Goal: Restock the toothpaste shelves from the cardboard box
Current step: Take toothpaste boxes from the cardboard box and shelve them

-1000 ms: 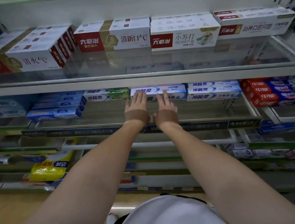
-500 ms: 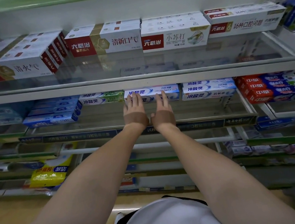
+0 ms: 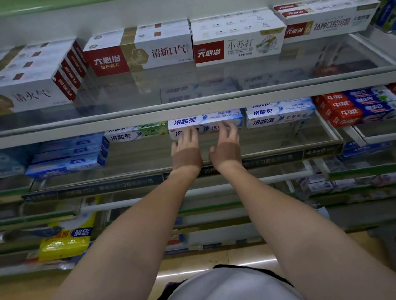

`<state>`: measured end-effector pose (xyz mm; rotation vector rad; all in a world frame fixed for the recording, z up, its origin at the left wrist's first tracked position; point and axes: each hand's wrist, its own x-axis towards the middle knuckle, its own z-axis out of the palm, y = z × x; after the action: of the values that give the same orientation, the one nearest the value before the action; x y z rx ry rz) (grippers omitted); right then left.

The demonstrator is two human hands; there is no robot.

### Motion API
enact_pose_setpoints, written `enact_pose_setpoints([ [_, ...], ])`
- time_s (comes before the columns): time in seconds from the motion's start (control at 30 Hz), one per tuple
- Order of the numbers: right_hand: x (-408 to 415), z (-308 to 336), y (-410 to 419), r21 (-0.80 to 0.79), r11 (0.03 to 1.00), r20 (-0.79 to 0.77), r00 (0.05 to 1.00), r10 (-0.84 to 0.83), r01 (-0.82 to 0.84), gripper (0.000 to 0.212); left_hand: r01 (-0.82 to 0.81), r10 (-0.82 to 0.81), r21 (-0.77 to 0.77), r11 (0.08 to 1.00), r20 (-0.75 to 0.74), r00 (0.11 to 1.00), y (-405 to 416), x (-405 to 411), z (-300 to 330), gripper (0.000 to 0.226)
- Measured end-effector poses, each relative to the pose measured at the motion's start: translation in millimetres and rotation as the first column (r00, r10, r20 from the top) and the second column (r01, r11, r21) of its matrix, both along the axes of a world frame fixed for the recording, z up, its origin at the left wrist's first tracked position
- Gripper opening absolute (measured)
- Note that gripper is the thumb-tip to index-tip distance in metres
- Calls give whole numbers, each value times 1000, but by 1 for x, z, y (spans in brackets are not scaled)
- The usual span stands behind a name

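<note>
Head view: both my arms reach into middle glass shelf (image 3: pixel 290 138). Left hand (image 3: pixel 185 149) and right hand (image 3: pixel 225 144), fingers straight and relaxed, fingertips touching front of white-and-blue toothpaste boxes (image 3: pixel 204 121) stacked at shelf centre, gripping nothing. Brown bands wrap both wrists. Green-striped boxes (image 3: pixel 137 132) just beside on left, matching blue-white stack (image 3: pixel 279 112) on right, red boxes (image 3: pixel 361 105) further right. Upper shelf (image 3: pixel 187 111) carries red-and-white cartons (image 3: pixel 138 55). Cardboard box not visible.
</note>
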<state>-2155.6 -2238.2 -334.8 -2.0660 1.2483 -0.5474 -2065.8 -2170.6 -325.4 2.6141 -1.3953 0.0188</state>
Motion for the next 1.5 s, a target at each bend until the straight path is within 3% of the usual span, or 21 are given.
enact_pose_setpoints([
  [0.13,-7,17,7,189,976,63,990,-126,112,57,59,-68,-54,997,-177,982,1,-5,3,70],
  [0.23,-24,14,15,175,971,152,969,-193,166,33,98,-127,-110,989,-300,945,-4,-14,3,57],
  [0.33,-42,7,25,117,969,246,939,-239,216,21,111,-161,-169,979,-315,936,-7,-29,3,44],
  [0.47,-65,11,41,112,947,269,908,-321,301,17,181,-298,-344,921,-324,898,1,-49,-7,24],
  [0.6,-103,3,54,98,897,294,848,-440,432,9,193,-351,-416,889,-345,871,-2,-72,-11,14],
  [0.83,-172,-17,61,224,788,288,733,-616,574,3,285,-436,-364,887,-456,776,-9,-148,-16,9],
  [1.07,-284,-38,38,340,665,277,605,-747,665,24,338,-360,-159,928,-613,703,-53,-262,-24,29],
  [1.2,-368,-49,22,429,586,263,526,-809,687,41,253,-204,-73,965,-814,543,-82,-355,-39,35],
  [1.4,-481,-60,3,576,448,247,377,-893,684,46,127,81,89,988,-994,67,-99,-478,-52,19],
  [1.5,-523,-63,-4,697,316,254,191,-948,644,41,141,121,105,984,-987,-110,-100,-518,-51,29],
])
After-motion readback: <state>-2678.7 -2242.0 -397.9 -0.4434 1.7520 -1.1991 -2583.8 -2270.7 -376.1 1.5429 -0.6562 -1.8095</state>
